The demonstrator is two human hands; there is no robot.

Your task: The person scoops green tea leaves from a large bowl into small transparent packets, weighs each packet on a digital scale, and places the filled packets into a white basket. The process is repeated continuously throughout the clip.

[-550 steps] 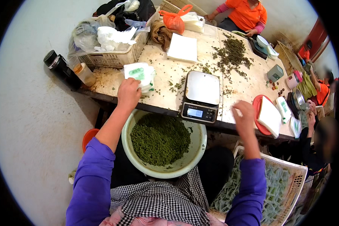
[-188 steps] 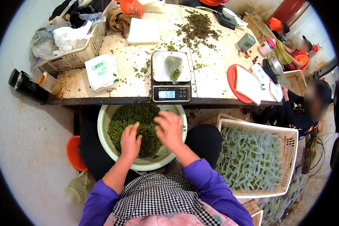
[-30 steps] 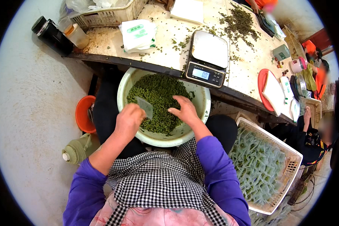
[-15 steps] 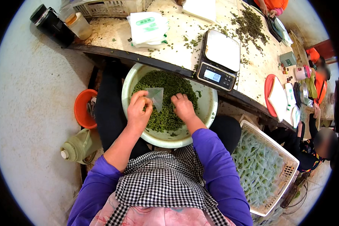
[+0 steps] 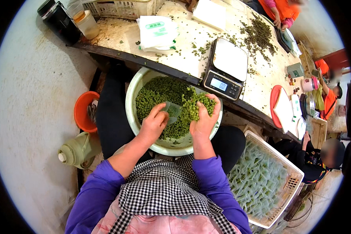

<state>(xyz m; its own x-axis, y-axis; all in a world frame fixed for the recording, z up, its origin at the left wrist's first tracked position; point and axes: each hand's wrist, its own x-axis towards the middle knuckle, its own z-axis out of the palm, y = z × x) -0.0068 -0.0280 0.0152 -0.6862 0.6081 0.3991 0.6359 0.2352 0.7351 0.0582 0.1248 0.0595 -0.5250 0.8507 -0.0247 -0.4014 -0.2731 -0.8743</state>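
Lifted out of the heap since half a second ago, the right hand (image 5: 204,121) now holds up a loose handful of green peppercorn-like berries (image 5: 195,106); in the earlier frame its fingers were down among the berries. That separates one portion from the bulk, just beside a small clear plastic bag (image 5: 173,112), so the work seems to stand between scooping and bagging.

The right fingers are curved and partly spread, cupped around the clump, with the thumb standing apart from the rest; a few sprigs poke out past the fingertips. The left hand (image 5: 154,123) has its thumb and forefinger pinched together on the near edge of the bag. Whether the bag's mouth is parted is hard to tell.

Below both hands is a pale green basin (image 5: 129,105) with the main green heap (image 5: 156,91), between the person's knees. Beyond its far rim, a digital scale (image 5: 229,60) rests at the edge of the worn surface (image 5: 119,29), with a stack of white printed bags (image 5: 156,33) to its left and a dark scatter of dried bits (image 5: 259,33) farther back. On the floor at right, a white plastic crate (image 5: 296,179) holds rows of filled clear packets (image 5: 257,179); at left is an orange bucket (image 5: 82,111).
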